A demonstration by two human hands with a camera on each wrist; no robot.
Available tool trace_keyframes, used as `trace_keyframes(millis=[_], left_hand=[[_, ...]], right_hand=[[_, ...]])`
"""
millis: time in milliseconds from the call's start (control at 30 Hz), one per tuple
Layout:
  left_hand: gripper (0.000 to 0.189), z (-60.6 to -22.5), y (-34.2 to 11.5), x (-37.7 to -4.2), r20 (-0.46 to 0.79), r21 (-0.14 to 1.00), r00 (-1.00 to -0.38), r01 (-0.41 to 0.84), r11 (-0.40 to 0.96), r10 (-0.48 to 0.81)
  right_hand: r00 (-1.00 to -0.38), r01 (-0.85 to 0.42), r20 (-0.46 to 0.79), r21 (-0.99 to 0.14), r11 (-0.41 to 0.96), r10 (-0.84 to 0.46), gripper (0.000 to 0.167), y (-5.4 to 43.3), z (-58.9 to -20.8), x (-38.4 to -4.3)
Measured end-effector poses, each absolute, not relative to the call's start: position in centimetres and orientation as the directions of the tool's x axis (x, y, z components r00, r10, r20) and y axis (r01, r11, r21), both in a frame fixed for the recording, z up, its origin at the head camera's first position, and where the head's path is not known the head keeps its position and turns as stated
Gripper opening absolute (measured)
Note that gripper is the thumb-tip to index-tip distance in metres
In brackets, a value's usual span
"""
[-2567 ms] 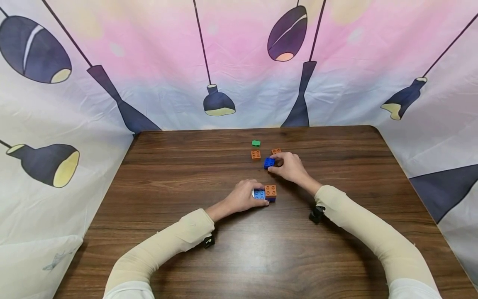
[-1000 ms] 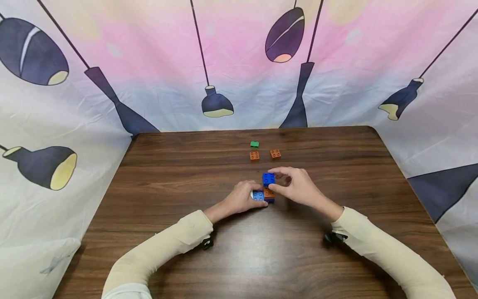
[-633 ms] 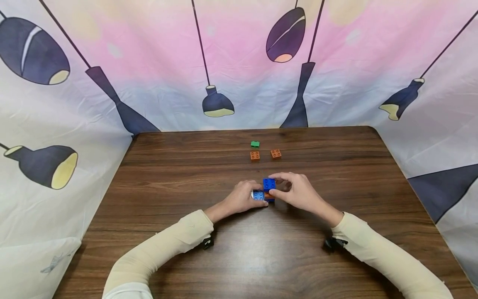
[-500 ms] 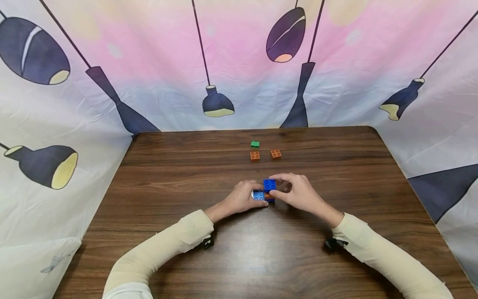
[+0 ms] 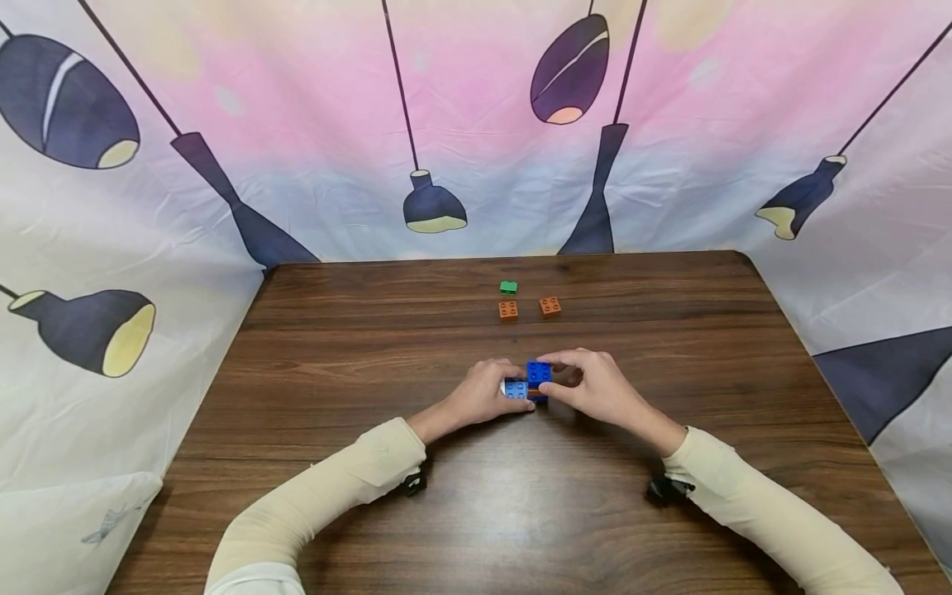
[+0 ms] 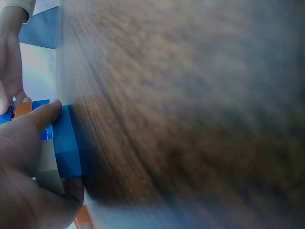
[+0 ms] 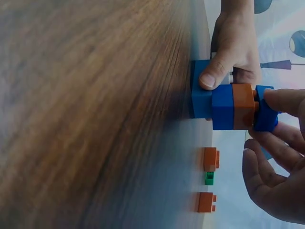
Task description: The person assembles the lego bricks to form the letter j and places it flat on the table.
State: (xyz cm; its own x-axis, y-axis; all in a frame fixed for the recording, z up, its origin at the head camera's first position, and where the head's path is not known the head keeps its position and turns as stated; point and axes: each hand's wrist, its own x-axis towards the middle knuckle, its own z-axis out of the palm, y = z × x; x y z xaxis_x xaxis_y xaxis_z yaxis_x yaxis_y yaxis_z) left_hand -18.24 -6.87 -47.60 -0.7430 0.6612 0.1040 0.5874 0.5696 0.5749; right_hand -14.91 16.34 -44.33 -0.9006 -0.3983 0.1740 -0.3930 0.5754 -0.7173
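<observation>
My left hand (image 5: 485,392) grips a light blue toy brick (image 7: 201,102) at the base of a small build on the table, with a pale grey-white brick (image 6: 49,167) beside the thumb. On the base's right part sit a dark blue brick (image 7: 222,109) and an orange brick (image 7: 243,108) above it. My right hand (image 5: 601,387) pinches another dark blue brick (image 5: 539,371) between thumb and fingers over that orange brick. In the right wrist view this brick is slightly tilted, and some orange studs show in the gap below it.
Farther back on the wooden table (image 5: 357,330) lie two orange bricks, a left one (image 5: 508,310) and a right one (image 5: 549,307). A small green brick (image 5: 509,287) lies behind them. A printed cloth (image 5: 491,124) hangs beyond the table's back edge.
My right hand has brought the dark blue brick from beside the orange bricks at the back to the top of the stack, lowering it slightly lately. My left hand has kept its hold.
</observation>
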Motion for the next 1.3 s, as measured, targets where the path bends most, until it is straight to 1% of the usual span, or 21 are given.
trace_keyframes(millis=[367, 633, 967, 1300], left_hand=[[0.04, -47.65, -6.7, -18.28, 0.081, 0.567, -0.746, 0.58, 0.586, 0.661], [0.039, -47.5, -6.73, -18.34, 0.093, 0.564, -0.738, 0.592, 0.576, 0.668], [0.042, -47.36, -6.75, -18.45, 0.078, 0.565, -0.752, 0.575, 0.592, 0.655], [0.042, -47.59, -6.78, -18.39, 0.064, 0.567, -0.752, 0.569, 0.596, 0.656]], right_hand=[[-0.874, -0.464, 0.211, -0.63, 0.623, -0.437, 0.04, 16.38, -43.99, -15.13], [-0.859, -0.493, 0.228, -0.61, 0.62, -0.459, 0.04, 16.45, -43.63, -15.27], [-0.852, -0.513, 0.257, -0.589, 0.625, -0.457, 0.04, 16.36, -43.9, -15.35], [-0.833, -0.55, 0.289, -0.532, 0.644, -0.472, 0.041, 16.29, -44.27, -15.0]])
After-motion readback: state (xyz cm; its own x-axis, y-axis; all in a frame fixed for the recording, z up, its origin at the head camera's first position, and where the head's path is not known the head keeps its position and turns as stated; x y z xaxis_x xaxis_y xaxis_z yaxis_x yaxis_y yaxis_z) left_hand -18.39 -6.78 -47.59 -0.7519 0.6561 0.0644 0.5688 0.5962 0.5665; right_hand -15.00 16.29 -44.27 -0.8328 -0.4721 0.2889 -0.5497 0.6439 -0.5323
